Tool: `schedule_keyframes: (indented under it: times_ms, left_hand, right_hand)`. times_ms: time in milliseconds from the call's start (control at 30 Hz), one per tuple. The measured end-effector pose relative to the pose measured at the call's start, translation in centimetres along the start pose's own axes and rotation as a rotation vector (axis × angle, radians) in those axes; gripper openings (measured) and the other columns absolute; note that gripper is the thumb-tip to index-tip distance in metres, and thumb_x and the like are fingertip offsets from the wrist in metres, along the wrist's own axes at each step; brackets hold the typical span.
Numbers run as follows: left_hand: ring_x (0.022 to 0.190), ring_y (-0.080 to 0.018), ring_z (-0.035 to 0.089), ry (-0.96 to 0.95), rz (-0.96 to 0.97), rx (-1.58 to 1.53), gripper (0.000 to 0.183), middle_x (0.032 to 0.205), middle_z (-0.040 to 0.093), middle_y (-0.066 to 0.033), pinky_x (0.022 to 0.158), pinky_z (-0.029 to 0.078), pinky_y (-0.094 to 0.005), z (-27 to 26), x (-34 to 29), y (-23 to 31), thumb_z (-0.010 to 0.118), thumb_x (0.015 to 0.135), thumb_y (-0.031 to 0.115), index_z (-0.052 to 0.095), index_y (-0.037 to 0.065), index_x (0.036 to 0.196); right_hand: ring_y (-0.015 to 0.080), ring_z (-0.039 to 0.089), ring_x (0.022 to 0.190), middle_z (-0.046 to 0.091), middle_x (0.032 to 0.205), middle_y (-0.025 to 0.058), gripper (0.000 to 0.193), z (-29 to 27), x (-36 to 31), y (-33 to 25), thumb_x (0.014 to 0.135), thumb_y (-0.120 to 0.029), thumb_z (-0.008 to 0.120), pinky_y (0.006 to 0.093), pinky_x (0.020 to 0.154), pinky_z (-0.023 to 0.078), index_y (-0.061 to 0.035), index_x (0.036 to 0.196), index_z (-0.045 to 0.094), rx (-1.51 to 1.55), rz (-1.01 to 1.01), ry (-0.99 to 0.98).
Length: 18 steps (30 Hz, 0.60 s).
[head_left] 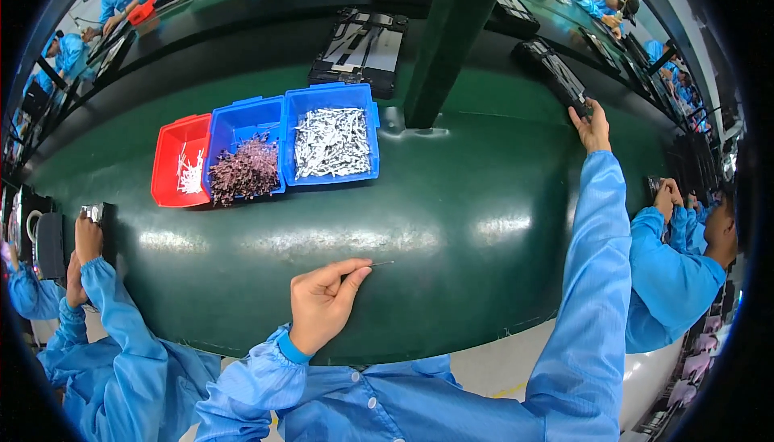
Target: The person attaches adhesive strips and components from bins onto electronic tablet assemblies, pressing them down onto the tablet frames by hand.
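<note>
My left hand [322, 303] rests on the green table [451, 216] near its front edge and pinches a thin metal pin [380, 263] between thumb and forefinger, tip pointing right. My right hand [592, 128] is stretched far out to the right, fingers on the near end of a flat black tray [552, 67] lying on the dark belt. To the left stand three bins side by side: a red bin [169, 160] with small white parts, a blue bin [234, 124] with brownish parts, and another blue bin [334, 97] with silvery parts.
A green post [451, 31] rises from the table behind the bins. More black trays [363, 43] lie on the belt beyond. A person in a blue coat [105, 345] works at my left, another person [677, 273] at my right, and others sit across.
</note>
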<state>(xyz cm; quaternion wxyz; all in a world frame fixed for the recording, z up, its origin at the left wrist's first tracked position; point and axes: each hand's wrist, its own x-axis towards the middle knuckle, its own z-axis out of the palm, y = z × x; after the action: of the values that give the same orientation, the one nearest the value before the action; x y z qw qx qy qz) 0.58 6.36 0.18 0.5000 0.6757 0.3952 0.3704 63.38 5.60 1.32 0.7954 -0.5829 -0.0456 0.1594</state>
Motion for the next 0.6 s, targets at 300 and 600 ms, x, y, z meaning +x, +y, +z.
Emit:
schedule_keyframes:
  times_ms: [300,600]
  left_hand:
    - [0.048,-0.0029,0.031,-0.012,0.036,0.029,0.013,0.051,0.034,0.0031,0.045,0.026,-0.0230,0.3,0.2,-0.1,0.074,0.086,0.003,0.076,0.003,0.099]
    - [0.053,-0.0016,0.030,-0.038,-0.036,-0.081,0.013,0.055,0.030,0.0067,0.047,0.027,-0.0225,0.0,0.4,-0.4,0.073,0.087,0.005,0.076,0.002,0.100]
  right_hand:
    - [0.0082,0.041,0.049,0.043,0.061,-0.0010,0.023,0.4,0.8,1.9,0.084,-0.021,0.076,0.0231,0.042,0.031,-0.0073,0.088,0.058,-0.085,0.153,-0.127]
    - [0.0114,0.047,0.044,0.056,0.061,0.0058,0.054,3.1,-17.3,4.0,0.093,-0.053,0.061,0.0240,0.039,0.029,-0.0037,0.071,0.059,-0.288,0.118,-0.379]
